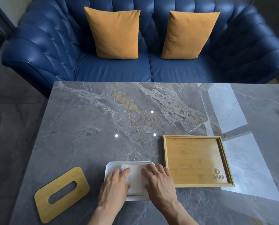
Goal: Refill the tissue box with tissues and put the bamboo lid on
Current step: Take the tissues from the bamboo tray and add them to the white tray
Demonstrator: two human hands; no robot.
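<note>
Left hand (pixel 114 184), right hand (pixel 159 181): flat, fingers spread, pressing soft white tissues (pixel 135 179) into white plastic tissue box (pixel 109 166); slotted bamboo lid (pixel 61 194) left of box: stiff, light, take by its edges.

Evenly lit, window glare across the right of the table (pixel 242 111) plus three ceiling-light specks, sharp centre, bowed fisheye edges, dim corners.

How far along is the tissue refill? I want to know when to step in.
Done: the tissues are in the white box. In hand: the left hand and right hand press them flat. Left: the bamboo lid lies on the table, not yet on.
</note>
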